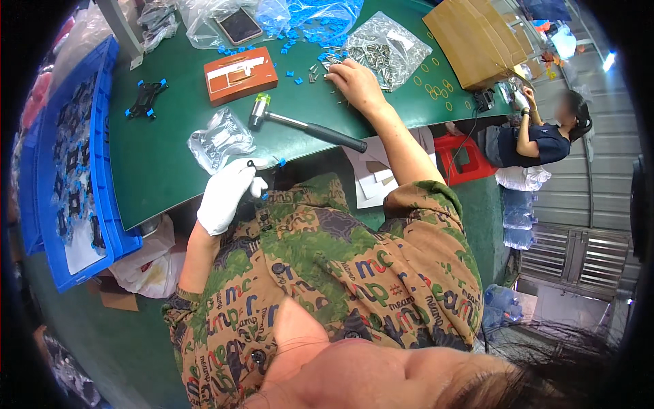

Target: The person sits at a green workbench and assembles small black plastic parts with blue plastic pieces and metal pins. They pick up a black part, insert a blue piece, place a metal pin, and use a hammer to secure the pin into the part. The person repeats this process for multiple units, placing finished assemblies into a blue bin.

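My left hand (229, 194), in a white glove, is closed at the table's front edge around a black plastic part with blue tips (281, 162); most of that part is hidden by the glove and against my shirt. My bare right hand (355, 83) reaches across the table, fingers curled down onto small metal pins (319, 71). What its fingertips hold is hidden. Beside it lies a clear bag (392, 51) of the same silvery pins. A hammer (306, 128) with a black grip and a green-yellow face rests between my two hands.
An orange-brown box (240, 75), a phone (240, 26), a crumpled plastic bag (221, 140) and a black, blue-tipped frame (145, 99) lie on the table. Blue crates (102, 170) of parts stand left. A cardboard box (470, 41) and rubber bands (436, 90) lie right, near a co-worker (538, 140).
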`<action>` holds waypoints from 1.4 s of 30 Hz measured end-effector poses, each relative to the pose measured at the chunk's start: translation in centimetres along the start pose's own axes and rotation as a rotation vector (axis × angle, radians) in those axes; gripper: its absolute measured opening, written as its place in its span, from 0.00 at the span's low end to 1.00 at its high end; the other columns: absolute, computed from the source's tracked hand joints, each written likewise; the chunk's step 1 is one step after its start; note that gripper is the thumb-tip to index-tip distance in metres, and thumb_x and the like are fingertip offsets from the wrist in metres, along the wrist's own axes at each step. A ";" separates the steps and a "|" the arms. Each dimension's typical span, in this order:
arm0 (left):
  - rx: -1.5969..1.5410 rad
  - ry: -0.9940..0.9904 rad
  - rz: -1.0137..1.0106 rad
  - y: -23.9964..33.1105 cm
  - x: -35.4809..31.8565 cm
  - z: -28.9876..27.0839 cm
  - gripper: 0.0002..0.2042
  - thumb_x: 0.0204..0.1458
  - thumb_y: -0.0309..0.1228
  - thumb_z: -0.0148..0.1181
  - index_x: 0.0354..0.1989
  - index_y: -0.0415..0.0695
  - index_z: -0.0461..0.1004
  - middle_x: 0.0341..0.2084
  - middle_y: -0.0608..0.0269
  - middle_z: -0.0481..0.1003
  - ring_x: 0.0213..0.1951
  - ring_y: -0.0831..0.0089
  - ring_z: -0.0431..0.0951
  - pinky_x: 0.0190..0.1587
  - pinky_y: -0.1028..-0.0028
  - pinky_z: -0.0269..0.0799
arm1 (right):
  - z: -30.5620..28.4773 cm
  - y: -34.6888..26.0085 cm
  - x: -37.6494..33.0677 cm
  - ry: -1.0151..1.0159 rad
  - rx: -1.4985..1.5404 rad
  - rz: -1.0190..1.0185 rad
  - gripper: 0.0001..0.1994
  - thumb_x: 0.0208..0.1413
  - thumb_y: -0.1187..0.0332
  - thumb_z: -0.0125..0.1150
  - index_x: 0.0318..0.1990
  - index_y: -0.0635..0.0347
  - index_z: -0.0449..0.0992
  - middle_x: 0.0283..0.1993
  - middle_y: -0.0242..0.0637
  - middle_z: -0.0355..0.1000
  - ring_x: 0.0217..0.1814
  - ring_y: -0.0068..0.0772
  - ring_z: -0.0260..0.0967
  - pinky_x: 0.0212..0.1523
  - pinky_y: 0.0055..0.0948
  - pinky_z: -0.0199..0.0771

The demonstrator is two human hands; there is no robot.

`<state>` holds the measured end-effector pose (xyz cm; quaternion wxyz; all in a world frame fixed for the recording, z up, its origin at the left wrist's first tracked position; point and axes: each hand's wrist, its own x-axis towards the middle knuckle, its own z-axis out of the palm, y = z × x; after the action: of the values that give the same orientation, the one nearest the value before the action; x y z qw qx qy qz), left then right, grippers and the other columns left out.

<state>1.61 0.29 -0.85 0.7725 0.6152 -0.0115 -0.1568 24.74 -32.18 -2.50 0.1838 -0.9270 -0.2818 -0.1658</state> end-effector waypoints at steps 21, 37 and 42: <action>0.726 0.072 0.157 1.2 0.6 1.5 0.12 0.68 0.36 0.49 0.43 0.41 0.76 0.25 0.58 0.74 0.28 0.65 0.76 0.35 0.68 0.72 | -4.9 -16.2 -2.7 -0.477 1.147 -0.011 0.06 0.63 0.72 0.65 0.45 0.60 0.82 0.40 0.27 0.75 0.41 0.19 0.71 0.43 0.23 0.72; 0.822 0.163 0.245 1.3 0.4 1.9 0.11 0.65 0.35 0.53 0.42 0.41 0.78 0.24 0.54 0.76 0.28 0.57 0.78 0.34 0.61 0.73 | -3.3 -17.9 -3.4 -0.405 0.968 -0.132 0.09 0.60 0.71 0.68 0.47 0.59 0.81 0.37 0.31 0.74 0.42 0.29 0.73 0.43 0.29 0.73; 0.795 -0.033 0.150 2.2 -0.4 1.0 0.13 0.66 0.36 0.52 0.44 0.42 0.80 0.23 0.57 0.75 0.26 0.61 0.75 0.33 0.64 0.72 | -2.9 -17.2 -3.6 -0.553 1.046 -0.168 0.14 0.62 0.71 0.66 0.55 0.60 0.77 0.36 0.30 0.70 0.39 0.29 0.70 0.41 0.29 0.72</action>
<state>1.52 -0.18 1.53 0.4834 0.8609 -0.1286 -0.0931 11.29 -21.77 2.80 0.5221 -0.6966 -0.4358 0.2286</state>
